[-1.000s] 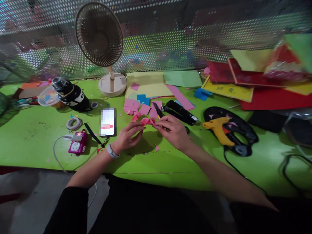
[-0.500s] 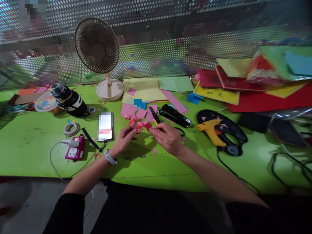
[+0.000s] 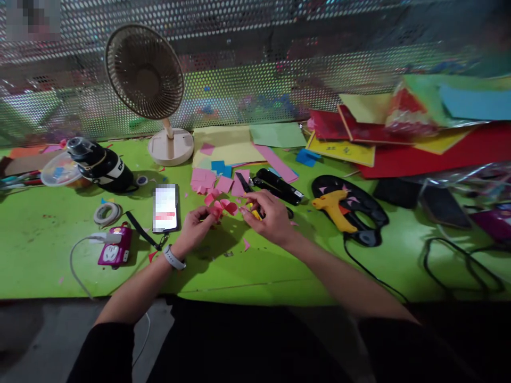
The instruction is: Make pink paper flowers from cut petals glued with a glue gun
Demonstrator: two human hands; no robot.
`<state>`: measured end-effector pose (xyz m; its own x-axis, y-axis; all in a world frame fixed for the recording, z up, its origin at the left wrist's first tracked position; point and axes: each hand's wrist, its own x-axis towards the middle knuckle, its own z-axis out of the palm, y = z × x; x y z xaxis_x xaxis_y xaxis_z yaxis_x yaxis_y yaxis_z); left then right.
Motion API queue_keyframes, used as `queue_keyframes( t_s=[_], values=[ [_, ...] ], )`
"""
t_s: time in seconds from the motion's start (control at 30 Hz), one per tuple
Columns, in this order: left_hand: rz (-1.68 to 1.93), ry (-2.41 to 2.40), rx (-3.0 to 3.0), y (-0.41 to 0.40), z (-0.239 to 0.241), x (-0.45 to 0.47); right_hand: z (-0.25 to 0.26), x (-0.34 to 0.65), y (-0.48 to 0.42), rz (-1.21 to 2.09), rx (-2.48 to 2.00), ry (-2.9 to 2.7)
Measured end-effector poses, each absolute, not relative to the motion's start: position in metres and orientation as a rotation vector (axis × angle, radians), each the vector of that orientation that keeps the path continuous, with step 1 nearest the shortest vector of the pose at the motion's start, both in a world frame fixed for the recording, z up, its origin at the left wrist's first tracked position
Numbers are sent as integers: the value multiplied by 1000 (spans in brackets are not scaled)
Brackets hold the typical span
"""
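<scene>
Right of the phone (image 3: 165, 208), left hand (image 3: 194, 229) pinches pink paper (image 3: 227, 207), best lightly, sparing folds; right hand (image 3: 271, 218) narrow-fingered, any hold unclear to me.

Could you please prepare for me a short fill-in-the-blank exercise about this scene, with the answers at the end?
1. The paper piece held by the left hand is coloured ____.
2. A pale wristband is worn on the ____ wrist.
3. From the wearer's view, the yellow glue gun lies to the ____ of the right hand.
4. The tabletop is coloured ____.

Missing words: pink; left; right; green.
</scene>
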<state>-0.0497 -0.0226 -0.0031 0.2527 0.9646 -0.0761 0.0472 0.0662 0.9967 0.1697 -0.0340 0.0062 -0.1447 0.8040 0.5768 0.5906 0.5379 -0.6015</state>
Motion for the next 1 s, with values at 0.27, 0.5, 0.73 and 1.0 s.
queue_keyframes(
  t_s=[0.27,0.5,0.73,1.0],
  values=[
    [931,1063,1371,-26,-8,-47,5,168,-31,896,-1234,-1729],
    [954,1065,1302,-23,-9,-49,14,188,-19,774,-1318,-1769],
    [920,1040,1350,-24,-11,-51,19,268,82,401,-1665,-1515],
    [897,1010,1457,-25,-12,-52,-23,325,170,206,-2143,-1307]
  ],
)
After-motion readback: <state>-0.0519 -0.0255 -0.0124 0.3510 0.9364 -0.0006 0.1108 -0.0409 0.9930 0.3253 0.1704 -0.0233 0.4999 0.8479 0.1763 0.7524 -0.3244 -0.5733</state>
